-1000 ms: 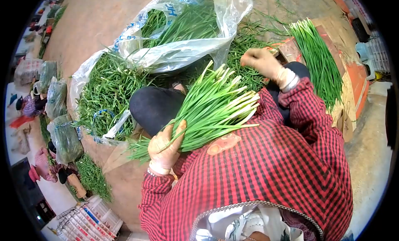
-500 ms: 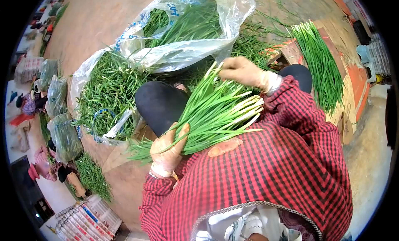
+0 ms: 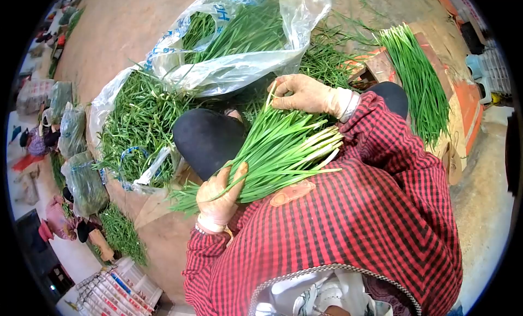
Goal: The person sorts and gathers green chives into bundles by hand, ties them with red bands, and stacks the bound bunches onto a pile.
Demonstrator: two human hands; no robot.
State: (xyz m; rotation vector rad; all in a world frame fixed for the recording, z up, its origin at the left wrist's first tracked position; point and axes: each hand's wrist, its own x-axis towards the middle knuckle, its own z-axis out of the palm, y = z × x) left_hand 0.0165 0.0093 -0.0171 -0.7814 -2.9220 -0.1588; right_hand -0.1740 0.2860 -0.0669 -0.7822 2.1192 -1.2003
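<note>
A loose bunch of garlic chives (image 3: 289,150) lies across my lap, pale stem ends to the right and green leaf tips to the left. My left hand (image 3: 220,199), in a thin pale glove, is wrapped round its leafy part, thumb on top. Above the bunch, my right hand (image 3: 302,94), also gloved, pinches a pale stalk end between thumb and fingertips. Beyond my knee (image 3: 210,139), a clear plastic bag (image 3: 234,73) with blue print holds more long chives. Left of the knee sits a heap of tangled green leaves (image 3: 141,117) on plastic.
A neat stack of chives (image 3: 415,87) rests on a board to my right. Loose trimmings (image 3: 329,62) litter the floor behind my right hand. Along the left are filled plastic bags (image 3: 84,182), another person (image 3: 59,217) and white crates (image 3: 111,291).
My right hand has shifted slightly left, its fingers now more curled at a stalk end. My left hand keeps its hold on the bunch. The view has tilted a little.
</note>
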